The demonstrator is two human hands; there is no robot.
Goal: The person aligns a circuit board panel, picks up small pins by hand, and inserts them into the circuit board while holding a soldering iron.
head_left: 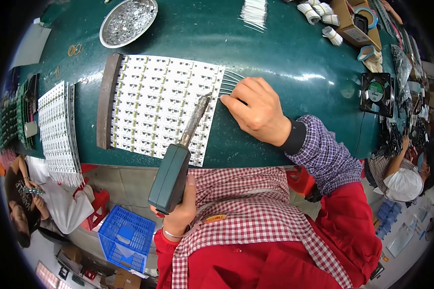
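Observation:
A white circuit board panel (171, 107), covered in rows of small parts, lies on the green table (294, 53). My left hand (182, 204) is wrapped round the dark green handle of a soldering iron (171, 173). Its tip meets or hovers just over the panel near the right edge; contact is hard to make out. Several thin white wires (230, 79) stick out from that edge. At the same edge my right hand (258, 108) is closed in a pinch on a thin white wire, mostly hidden by the fingers. A dark bar (107, 103) runs along the panel's left side.
A metal bowl (103, 33) of silvery scraps stands at the far left. Stacked panels (58, 130) overhang the table's left front. More wires (253, 13) lie at the back. A fan (376, 94) and a cardboard box (352, 24) are on the right. Other people sit at both sides.

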